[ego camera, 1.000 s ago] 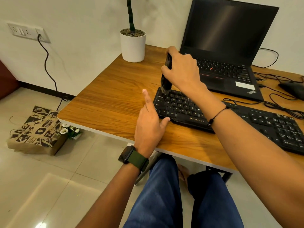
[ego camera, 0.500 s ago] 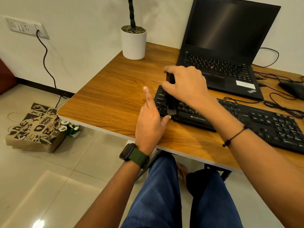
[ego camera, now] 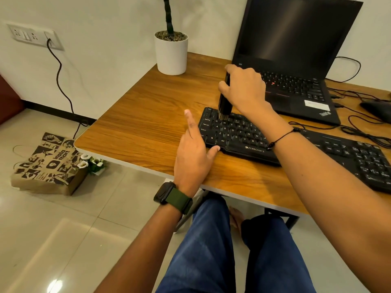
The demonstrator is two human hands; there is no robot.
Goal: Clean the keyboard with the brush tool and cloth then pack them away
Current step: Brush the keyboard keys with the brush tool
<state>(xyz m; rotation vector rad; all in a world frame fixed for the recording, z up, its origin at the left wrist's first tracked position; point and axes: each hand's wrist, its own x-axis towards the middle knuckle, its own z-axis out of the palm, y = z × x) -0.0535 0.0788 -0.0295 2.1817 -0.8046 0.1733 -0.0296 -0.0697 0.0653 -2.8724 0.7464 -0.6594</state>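
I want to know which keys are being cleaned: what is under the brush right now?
The brush tool, gripped upright by the right hand, has its bristles on the keyboard's far-left top rows. The keys directly beneath are covered.

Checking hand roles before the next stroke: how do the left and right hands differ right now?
The right hand grips the brush tool upright, bristles on the keyboard top rows; the left hand holds nothing, fingers straight. The right hand is raised above the keys; the left hand rests on the table against the keyboard's left end. Both work that end.
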